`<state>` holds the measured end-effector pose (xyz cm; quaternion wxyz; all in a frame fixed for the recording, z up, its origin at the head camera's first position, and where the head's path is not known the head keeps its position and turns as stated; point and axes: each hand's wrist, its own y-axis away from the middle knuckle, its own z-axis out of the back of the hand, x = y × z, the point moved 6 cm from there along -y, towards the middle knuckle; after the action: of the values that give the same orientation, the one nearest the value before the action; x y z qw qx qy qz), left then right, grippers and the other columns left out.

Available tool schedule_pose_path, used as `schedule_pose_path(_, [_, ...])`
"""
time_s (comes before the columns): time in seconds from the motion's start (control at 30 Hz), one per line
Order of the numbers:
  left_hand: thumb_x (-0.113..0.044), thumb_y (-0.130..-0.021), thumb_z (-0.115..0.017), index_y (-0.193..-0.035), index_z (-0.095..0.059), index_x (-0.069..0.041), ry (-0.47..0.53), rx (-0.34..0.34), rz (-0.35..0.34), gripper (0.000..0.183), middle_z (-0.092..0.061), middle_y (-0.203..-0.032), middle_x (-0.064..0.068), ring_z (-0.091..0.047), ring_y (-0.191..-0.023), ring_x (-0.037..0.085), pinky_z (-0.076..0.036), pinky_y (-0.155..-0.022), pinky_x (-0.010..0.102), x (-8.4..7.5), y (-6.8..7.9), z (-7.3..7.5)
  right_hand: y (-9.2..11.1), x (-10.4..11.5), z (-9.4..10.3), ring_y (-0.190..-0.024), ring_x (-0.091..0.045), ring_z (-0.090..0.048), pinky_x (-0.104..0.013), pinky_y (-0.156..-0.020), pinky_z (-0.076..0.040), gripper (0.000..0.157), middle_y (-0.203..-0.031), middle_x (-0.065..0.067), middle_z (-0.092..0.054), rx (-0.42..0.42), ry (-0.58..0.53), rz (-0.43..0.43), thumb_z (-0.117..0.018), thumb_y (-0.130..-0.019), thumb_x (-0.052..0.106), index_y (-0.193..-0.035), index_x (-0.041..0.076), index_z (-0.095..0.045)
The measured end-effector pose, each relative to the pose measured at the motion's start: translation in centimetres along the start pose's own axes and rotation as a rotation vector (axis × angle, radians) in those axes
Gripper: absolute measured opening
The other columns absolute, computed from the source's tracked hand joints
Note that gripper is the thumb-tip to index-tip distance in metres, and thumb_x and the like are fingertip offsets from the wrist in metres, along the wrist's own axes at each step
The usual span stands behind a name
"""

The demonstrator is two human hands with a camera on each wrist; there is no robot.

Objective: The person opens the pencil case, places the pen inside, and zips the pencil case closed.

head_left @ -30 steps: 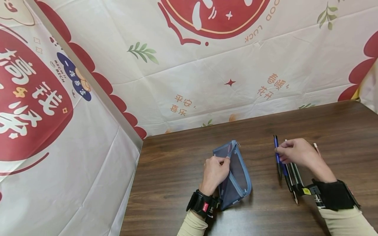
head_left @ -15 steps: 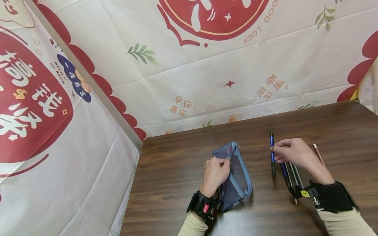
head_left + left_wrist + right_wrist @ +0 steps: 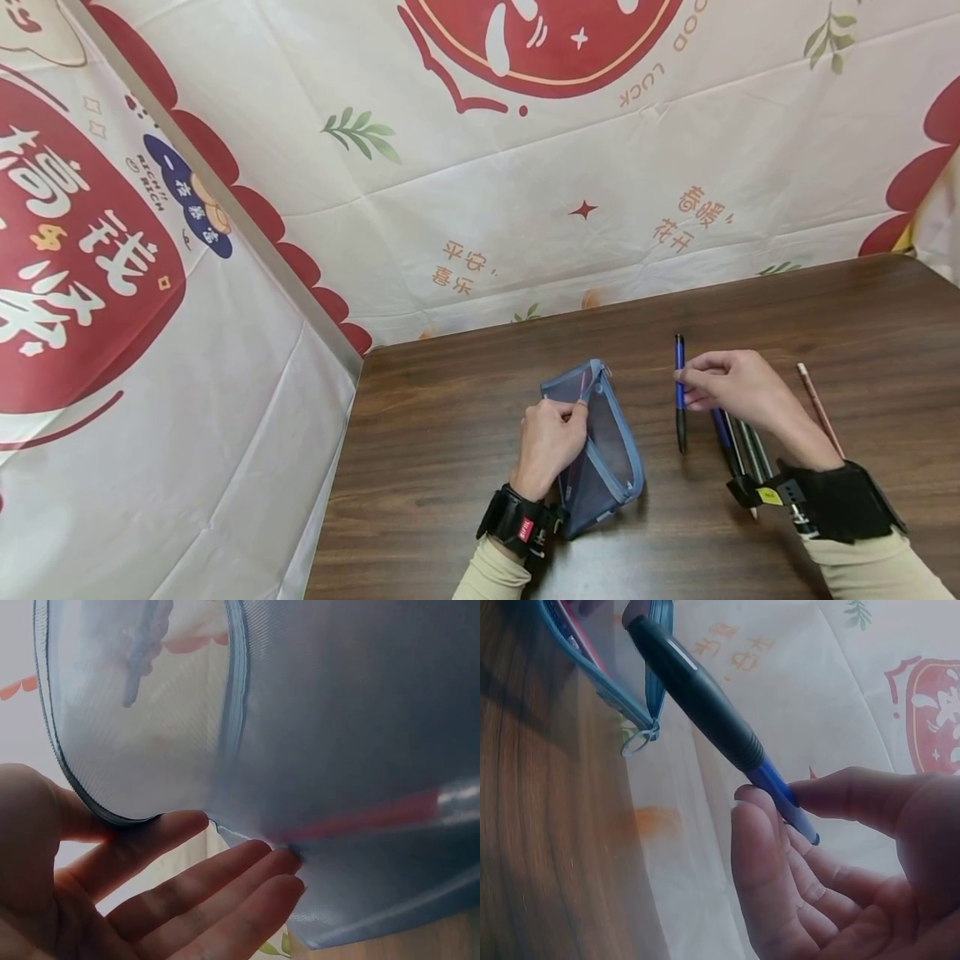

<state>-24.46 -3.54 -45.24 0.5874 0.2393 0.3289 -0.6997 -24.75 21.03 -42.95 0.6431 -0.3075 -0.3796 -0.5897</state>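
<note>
My left hand (image 3: 551, 442) pinches the edge of a blue mesh pencil pouch (image 3: 596, 496), which stands unzipped on the table. Through the mesh in the left wrist view a long red item (image 3: 360, 819) with a pale end shows inside. Thumb and fingers of my right hand (image 3: 735, 387) pinch a blue pen (image 3: 681, 429) with a dark front part, to the right of the pouch and apart from it. In the right wrist view that dark part (image 3: 697, 697) points toward the pouch, where a zipper ring (image 3: 639, 741) hangs.
Beneath my right hand lie another blue-and-black pen (image 3: 725, 442) and dark green pencils (image 3: 759, 450), partly hidden by the wrist strap. A pinkish pencil (image 3: 816, 400) lies farther right. Printed cloth (image 3: 420, 200) hangs behind and left of the wooden table (image 3: 435, 433).
My right hand has lifted the blue pen away from the other pens and carried it left toward the pouch. The left hand and pouch stay almost still.
</note>
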Motion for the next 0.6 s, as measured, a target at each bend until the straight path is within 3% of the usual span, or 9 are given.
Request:
schedule_pose_path(0.23, [-0.032, -0.091, -0.054, -0.042, -0.042, -0.020, 0.001, -0.012, -0.010, 0.052, -0.027, -0.037, -0.008, -0.025, -0.028, 0.004, -0.020, -0.033, 0.020, -0.20, 0.06, 0.01, 0.19, 0.47, -0.21, -0.074, -0.022, -0.070, -0.025, -0.061, -0.058, 0.046, -0.089, -0.017, -0.072, -0.028, -0.071, -0.018, -0.054, -0.095, 0.027, -0.113, -0.014, -0.057])
schedule_pose_path(0.6, [-0.031, -0.091, -0.053, -0.042, -0.040, -0.019, -0.009, -0.023, -0.038, 0.052, -0.026, -0.036, -0.008, -0.023, -0.029, 0.005, -0.019, -0.034, 0.020, -0.34, 0.12, -0.21, 0.11, 0.98, -0.90, -0.077, -0.024, -0.070, -0.026, -0.062, -0.058, 0.050, -0.089, -0.016, -0.072, -0.048, -0.095, -0.026, -0.056, -0.093, 0.036, -0.113, -0.010, -0.059])
